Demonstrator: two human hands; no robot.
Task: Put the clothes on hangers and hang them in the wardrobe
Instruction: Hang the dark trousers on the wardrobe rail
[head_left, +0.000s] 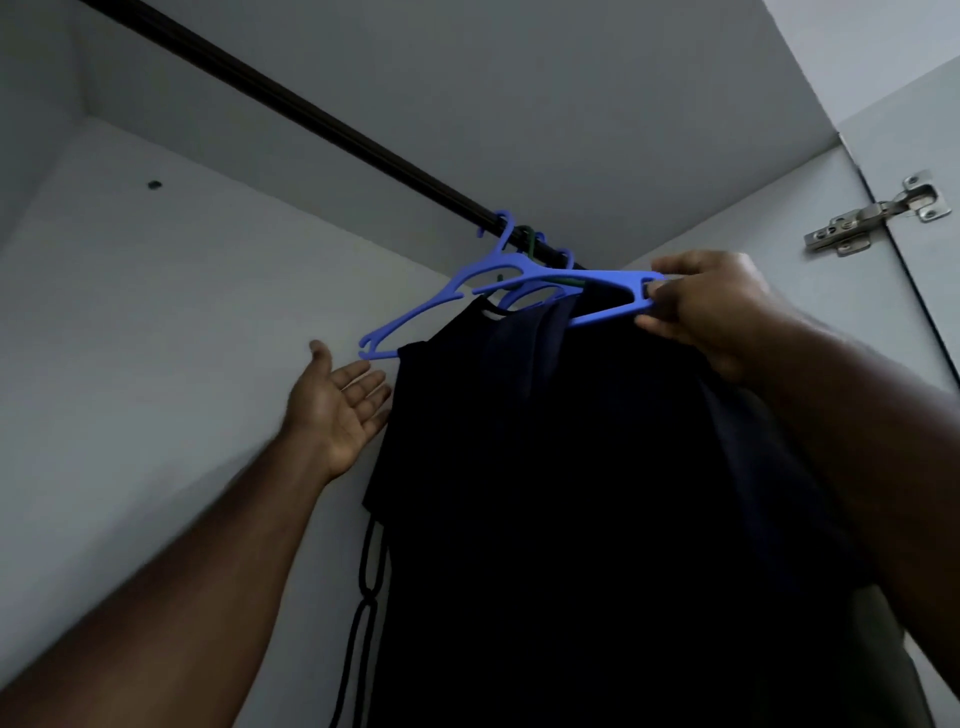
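Overhead, two hands (696, 306); several blue hangers (519, 270)

Both arms reach upward. The left hand (337, 410) is open, palm up, fingers relaxed. The right hand (711, 312) is raised higher, fingertips pinched together.

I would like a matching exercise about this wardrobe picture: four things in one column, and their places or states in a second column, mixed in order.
Things:
1. dark metal rail
2. blue plastic hanger
3. left hand
4. silver metal hinge

Places or states:
A. open, palm up, beside the dark clothes
B. fixed at the right, where the door meets the wardrobe side
C. runs across the top of the wardrobe, with hanger hooks over it
D. pinched at one end by the right hand

Pairs: 1-C, 2-D, 3-A, 4-B
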